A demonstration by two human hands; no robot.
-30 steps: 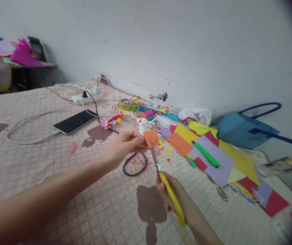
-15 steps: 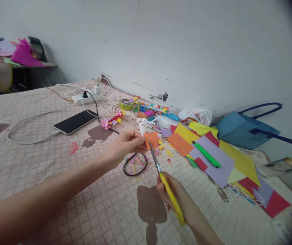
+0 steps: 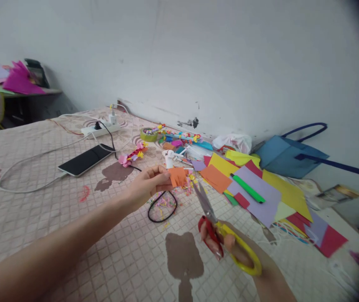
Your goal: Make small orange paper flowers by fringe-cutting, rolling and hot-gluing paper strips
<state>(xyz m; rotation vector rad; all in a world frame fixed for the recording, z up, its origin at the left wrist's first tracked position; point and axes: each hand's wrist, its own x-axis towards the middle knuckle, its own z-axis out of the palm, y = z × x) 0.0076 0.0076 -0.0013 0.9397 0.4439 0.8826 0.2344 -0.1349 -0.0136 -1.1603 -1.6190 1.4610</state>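
Between the thumb and fingers of my left hand (image 3: 152, 181) is a small piece of orange paper (image 3: 177, 176), its lower edge cut into strips. My right hand (image 3: 229, 245) has its fingers through the handles of a pair of scissors (image 3: 209, 209), one handle red and one yellow. The blades stand slightly apart and point up toward the orange paper, without touching it. Below the paper, a black cord loop (image 3: 163, 221) lies on the patterned cloth among small paper snippets. A white glue gun (image 3: 169, 158) is just behind the paper.
Colored paper sheets (image 3: 261, 188) with a green cutter or marker (image 3: 248, 188) lie to the right. A blue bag (image 3: 292, 155) rests by the wall. On the left are a phone (image 3: 86, 159) on a cable and a power strip (image 3: 100, 129). Green tape (image 3: 148, 134) sits behind.
The scissors have drawn away from the orange paper, down and to the right, and their handles have spread. My left hand keeps hold of the paper. The view has shifted slightly.
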